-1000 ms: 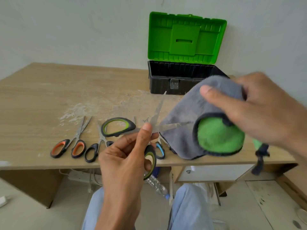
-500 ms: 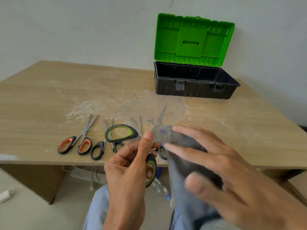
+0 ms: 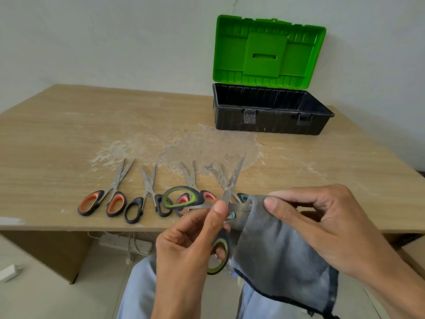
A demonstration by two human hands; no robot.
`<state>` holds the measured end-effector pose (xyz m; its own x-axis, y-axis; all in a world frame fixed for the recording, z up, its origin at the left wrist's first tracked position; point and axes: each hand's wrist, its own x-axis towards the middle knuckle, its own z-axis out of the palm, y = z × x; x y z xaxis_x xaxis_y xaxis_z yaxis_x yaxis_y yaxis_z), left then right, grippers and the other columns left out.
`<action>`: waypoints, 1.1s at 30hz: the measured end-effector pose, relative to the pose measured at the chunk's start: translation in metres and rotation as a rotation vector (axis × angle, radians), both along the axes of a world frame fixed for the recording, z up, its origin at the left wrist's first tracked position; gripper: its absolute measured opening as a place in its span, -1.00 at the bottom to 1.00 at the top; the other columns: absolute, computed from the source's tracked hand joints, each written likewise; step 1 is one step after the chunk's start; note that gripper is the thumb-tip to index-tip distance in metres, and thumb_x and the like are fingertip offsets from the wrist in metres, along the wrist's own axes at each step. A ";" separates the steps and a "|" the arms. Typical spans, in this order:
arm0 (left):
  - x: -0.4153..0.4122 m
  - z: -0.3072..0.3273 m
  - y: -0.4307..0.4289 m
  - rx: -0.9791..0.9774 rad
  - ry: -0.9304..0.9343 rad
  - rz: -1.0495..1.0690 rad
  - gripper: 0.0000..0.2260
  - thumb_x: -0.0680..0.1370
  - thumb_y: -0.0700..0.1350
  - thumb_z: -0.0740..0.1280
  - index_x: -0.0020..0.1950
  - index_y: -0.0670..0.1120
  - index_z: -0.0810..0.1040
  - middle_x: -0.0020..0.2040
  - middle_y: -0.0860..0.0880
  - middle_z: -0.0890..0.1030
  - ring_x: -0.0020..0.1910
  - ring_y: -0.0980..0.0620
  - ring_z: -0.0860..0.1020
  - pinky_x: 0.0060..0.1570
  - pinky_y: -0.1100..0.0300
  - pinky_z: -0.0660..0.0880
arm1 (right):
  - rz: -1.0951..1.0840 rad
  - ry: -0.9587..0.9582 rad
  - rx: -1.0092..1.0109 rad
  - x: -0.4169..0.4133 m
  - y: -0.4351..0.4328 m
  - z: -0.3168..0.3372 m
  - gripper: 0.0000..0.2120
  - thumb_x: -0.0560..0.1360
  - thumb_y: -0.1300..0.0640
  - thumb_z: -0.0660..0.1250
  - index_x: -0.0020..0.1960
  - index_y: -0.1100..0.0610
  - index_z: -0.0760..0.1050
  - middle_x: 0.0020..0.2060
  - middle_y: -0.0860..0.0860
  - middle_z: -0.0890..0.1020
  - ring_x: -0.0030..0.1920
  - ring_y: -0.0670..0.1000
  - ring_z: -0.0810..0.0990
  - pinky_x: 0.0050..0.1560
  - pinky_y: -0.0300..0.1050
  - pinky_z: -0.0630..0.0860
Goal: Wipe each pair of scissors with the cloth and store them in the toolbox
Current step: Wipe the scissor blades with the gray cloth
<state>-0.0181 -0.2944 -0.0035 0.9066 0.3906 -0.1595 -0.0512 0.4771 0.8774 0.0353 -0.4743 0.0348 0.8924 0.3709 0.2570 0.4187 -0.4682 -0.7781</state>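
Note:
My left hand [image 3: 190,247] holds a pair of green-and-black scissors [image 3: 181,196] spread wide, thumb at the pivot and a finger through the lower loop. One blade points up and away; the other runs right into the grey cloth [image 3: 276,249]. My right hand [image 3: 322,224] pinches the cloth around that blade. Several other scissors lie in a row along the table's near edge: orange-handled [image 3: 103,203], black-handled [image 3: 142,206], pink-handled [image 3: 184,199] and blue-handled [image 3: 241,196], the last two partly hidden. The toolbox [image 3: 271,120], black with a raised green lid, stands at the back right.
The wooden table [image 3: 69,134] has a whitish dusty stain in its middle. Under it lie a power strip [image 3: 124,244] and cables. My knees in light jeans [image 3: 138,288] are below the hands. A white adapter [image 3: 9,272] sits on the floor at left.
My right hand brought the cloth from up at the right down onto the horizontal blade and now pinches it there. The left hand kept holding the opened scissors.

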 end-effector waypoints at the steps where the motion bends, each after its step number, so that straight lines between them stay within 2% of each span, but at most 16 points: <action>1: 0.000 -0.002 0.000 -0.008 -0.001 0.002 -0.81 0.25 -0.04 0.50 -0.25 -0.14 0.74 -0.31 -0.21 0.68 -0.45 0.01 0.52 -0.51 0.30 0.47 | -0.011 -0.006 0.009 -0.001 -0.001 -0.001 -0.83 0.46 -0.14 0.42 -0.04 -0.19 0.78 -0.19 -0.20 0.78 -0.16 -0.07 0.78 -0.14 -0.04 0.66; 3: 0.001 -0.004 -0.002 -0.039 0.008 0.028 -0.84 0.22 -0.10 0.51 -0.26 -0.14 0.75 -0.33 -0.21 0.68 -0.50 0.04 0.49 -0.49 0.31 0.49 | -0.031 -0.023 0.026 -0.004 -0.002 -0.005 -0.84 0.46 -0.12 0.43 -0.07 -0.18 0.78 -0.20 -0.22 0.78 -0.18 -0.13 0.77 -0.18 -0.21 0.64; 6: 0.001 -0.005 -0.006 -0.109 0.025 0.039 -0.83 0.20 -0.13 0.51 -0.25 -0.14 0.75 -0.33 -0.20 0.69 -0.54 0.05 0.50 -0.48 0.31 0.53 | -0.051 -0.020 0.043 -0.009 -0.002 -0.009 -0.84 0.46 -0.14 0.44 -0.01 -0.24 0.76 -0.19 -0.15 0.79 -0.13 0.04 0.79 -0.09 -0.01 0.64; 7: 0.002 -0.005 -0.006 -0.116 0.027 0.033 -0.81 0.19 -0.12 0.51 -0.25 -0.15 0.75 -0.33 -0.20 0.69 -0.53 0.05 0.50 -0.48 0.32 0.53 | -0.047 -0.014 0.050 -0.009 -0.003 -0.010 -0.84 0.45 -0.14 0.44 -0.01 -0.24 0.76 -0.17 -0.18 0.79 -0.10 0.03 0.79 -0.07 -0.03 0.65; 10: 0.001 -0.004 -0.005 -0.091 0.030 0.019 -0.83 0.21 -0.12 0.50 -0.25 -0.16 0.75 -0.31 -0.21 0.69 -0.51 0.04 0.53 -0.48 0.32 0.53 | -0.027 0.016 0.043 -0.007 -0.007 -0.011 -0.79 0.45 -0.16 0.42 0.00 -0.18 0.78 -0.07 -0.29 0.77 0.04 -0.24 0.74 0.01 -0.39 0.59; 13: 0.000 -0.001 -0.005 -0.041 0.023 0.027 -0.91 0.28 -0.17 0.47 -0.30 -0.15 0.75 -0.31 -0.23 0.70 -0.52 0.03 0.53 -0.50 0.31 0.52 | -0.042 0.028 0.042 -0.006 -0.008 -0.011 -0.75 0.45 -0.17 0.41 0.04 -0.14 0.78 -0.01 -0.30 0.76 0.08 -0.31 0.71 0.07 -0.48 0.52; 15: -0.001 0.002 -0.007 -0.002 0.005 0.049 -0.93 0.28 -0.18 0.47 -0.32 -0.15 0.75 -0.33 -0.23 0.69 -0.55 0.03 0.52 -0.51 0.31 0.52 | -0.060 0.016 0.069 -0.007 -0.010 -0.011 -0.77 0.50 -0.19 0.42 0.04 -0.15 0.78 -0.02 -0.22 0.78 0.05 -0.21 0.75 0.01 -0.43 0.55; 18: -0.002 0.005 -0.008 0.075 -0.038 0.067 -0.95 0.28 -0.18 0.48 -0.31 -0.11 0.75 -0.34 -0.22 0.69 -0.55 0.03 0.51 -0.50 0.30 0.52 | -0.065 -0.039 0.076 -0.009 -0.013 -0.010 -0.80 0.54 -0.27 0.39 0.03 -0.28 0.75 -0.17 0.14 0.76 -0.18 0.20 0.73 -0.19 0.04 0.61; 19: -0.003 0.005 -0.007 0.107 -0.051 0.073 -0.95 0.28 -0.17 0.49 -0.30 -0.10 0.75 -0.34 -0.21 0.70 -0.55 0.02 0.51 -0.50 0.30 0.51 | -0.061 -0.060 0.090 -0.009 -0.014 -0.008 -0.81 0.53 -0.26 0.37 0.03 -0.29 0.74 -0.21 0.18 0.72 -0.22 0.27 0.68 -0.27 0.11 0.57; 20: -0.003 0.006 -0.007 0.139 -0.064 0.076 -0.94 0.27 -0.15 0.50 -0.29 -0.08 0.75 -0.34 -0.19 0.70 -0.55 0.01 0.52 -0.49 0.29 0.51 | -0.052 -0.084 0.111 -0.009 -0.014 -0.007 -0.81 0.54 -0.22 0.37 0.04 -0.28 0.74 -0.23 0.15 0.71 -0.23 0.26 0.67 -0.30 0.11 0.57; 21: -0.004 0.007 -0.008 0.163 -0.080 0.073 -0.91 0.26 -0.12 0.50 -0.28 -0.08 0.76 -0.34 -0.19 0.70 -0.55 0.00 0.53 -0.49 0.29 0.51 | -0.041 -0.109 0.131 -0.010 -0.015 -0.005 -0.82 0.55 -0.18 0.38 0.06 -0.26 0.74 -0.20 0.06 0.74 -0.22 0.15 0.70 -0.25 0.04 0.61; 22: -0.004 0.008 -0.009 0.176 -0.099 0.065 -0.89 0.25 -0.09 0.51 -0.27 -0.08 0.76 -0.34 -0.18 0.70 -0.54 -0.02 0.53 -0.49 0.28 0.51 | -0.032 -0.133 0.138 -0.011 -0.014 -0.004 -0.82 0.56 -0.14 0.38 0.08 -0.24 0.74 -0.11 -0.05 0.77 -0.12 -0.01 0.74 -0.12 -0.09 0.64; 24: -0.004 0.010 -0.014 0.158 -0.125 0.051 -0.87 0.23 -0.09 0.50 -0.29 -0.10 0.75 -0.35 -0.20 0.69 -0.52 -0.01 0.54 -0.50 0.29 0.50 | -0.005 -0.178 0.085 -0.013 -0.008 -0.003 -0.79 0.57 -0.13 0.36 0.12 -0.21 0.73 0.07 -0.28 0.75 0.20 -0.21 0.68 0.17 -0.37 0.54; 26: -0.004 0.010 -0.017 0.095 -0.115 0.054 -0.87 0.19 -0.10 0.50 -0.32 -0.10 0.75 -0.37 -0.20 0.69 -0.53 0.01 0.53 -0.53 0.30 0.49 | 0.034 -0.167 0.009 -0.016 -0.002 -0.005 -0.73 0.57 -0.17 0.33 0.20 -0.19 0.69 0.15 -0.38 0.70 0.35 -0.28 0.56 0.33 -0.40 0.43; 30: -0.005 0.008 -0.013 -0.010 -0.044 0.052 -0.88 0.17 -0.12 0.51 -0.34 -0.11 0.74 -0.40 -0.19 0.67 -0.59 0.02 0.47 -0.58 0.29 0.45 | 0.060 -0.071 -0.024 -0.017 -0.001 -0.006 -0.70 0.59 -0.22 0.33 0.24 -0.19 0.69 0.12 -0.39 0.70 0.26 -0.33 0.61 0.25 -0.46 0.44; 33: -0.007 0.005 -0.010 -0.028 -0.010 0.038 -0.94 0.23 -0.19 0.50 -0.33 -0.14 0.74 -0.36 -0.20 0.69 -0.56 0.04 0.49 -0.62 0.30 0.40 | 0.028 0.021 -0.014 -0.016 -0.003 -0.004 -0.75 0.53 -0.25 0.38 0.10 -0.22 0.74 -0.02 -0.37 0.74 0.07 -0.33 0.70 0.09 -0.41 0.56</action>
<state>-0.0251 -0.3043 0.0013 0.8930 0.4201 -0.1616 -0.0786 0.4992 0.8629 0.0193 -0.4777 0.0312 0.8866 0.3995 0.2329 0.4156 -0.4675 -0.7802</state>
